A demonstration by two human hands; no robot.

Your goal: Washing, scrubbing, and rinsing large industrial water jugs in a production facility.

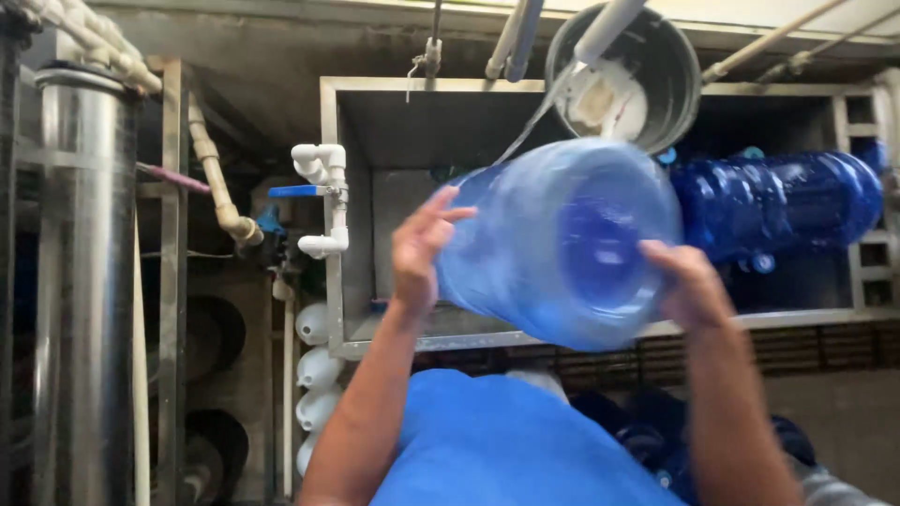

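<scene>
Steel walls of a wash basin (356, 225) and white pipes (323, 201) frame the scene as we hold a big blue jug (558, 239) tipped on its side above the basin's front rim. Its long axis runs away from us, base toward the camera, neck pointing into the basin. Our left hand (420, 251) lies flat against the jug's left flank, fingers spread; our right hand (692, 286) cups the lower right edge of the base. Both press the jug between them, equally near. A second jug (778, 206) lies behind, beneath a grey bucket (647, 70)
</scene>
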